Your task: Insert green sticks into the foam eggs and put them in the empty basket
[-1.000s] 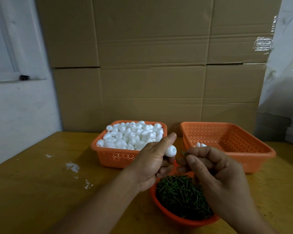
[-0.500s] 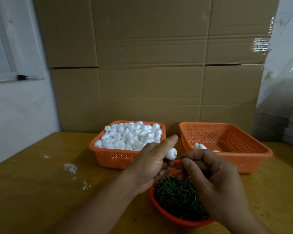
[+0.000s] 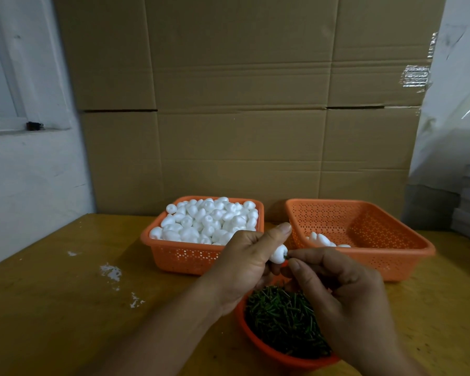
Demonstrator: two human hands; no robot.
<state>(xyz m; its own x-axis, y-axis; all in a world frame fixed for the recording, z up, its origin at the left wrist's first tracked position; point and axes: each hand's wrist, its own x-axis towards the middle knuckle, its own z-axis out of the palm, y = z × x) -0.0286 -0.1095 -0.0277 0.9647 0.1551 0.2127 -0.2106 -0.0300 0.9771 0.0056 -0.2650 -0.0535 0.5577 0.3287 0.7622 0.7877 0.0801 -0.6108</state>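
My left hand point(image 3: 244, 263) holds a white foam egg point(image 3: 278, 253) between thumb and fingers, above an orange bowl point(image 3: 258, 348) of green sticks point(image 3: 282, 318). My right hand point(image 3: 347, 297) pinches a green stick point(image 3: 286, 257) whose tip is pushed into the egg's right end. Behind on the left stands an orange basket point(image 3: 185, 256) heaped with foam eggs point(image 3: 209, 221). On the right, a second orange basket point(image 3: 396, 256) holds a few eggs point(image 3: 320, 240) at its near left corner.
A yellow wooden table point(image 3: 52, 308) carries everything, with white foam crumbs point(image 3: 110, 271) on its left part. Cardboard boxes point(image 3: 242, 118) form a wall right behind the baskets. A white wall and window frame are on the left.
My hands have come together: the green stick went from just short of the egg to pushed into its end. The view shifted slightly.
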